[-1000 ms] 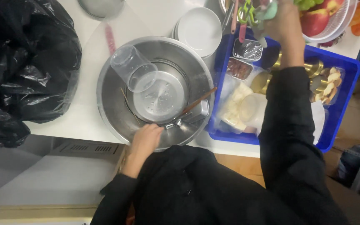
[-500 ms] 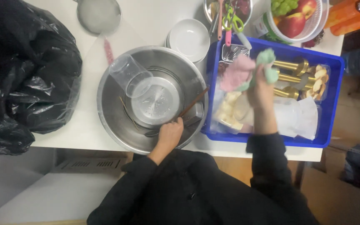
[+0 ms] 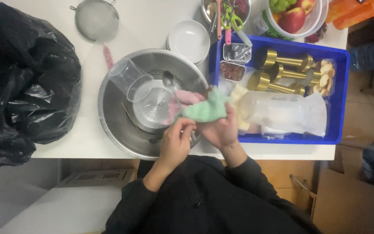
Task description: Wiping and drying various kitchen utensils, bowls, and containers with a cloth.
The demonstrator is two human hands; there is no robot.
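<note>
Right hand clamped on green cloth, long axis running left-right, tip toward steel bowl; left hand pinched shut beside it, above desk.

The person wears a black long-sleeved top with loose, creased fabric, its sleeves ending at the wrists and leaving the left hand and right hand bare.
</note>
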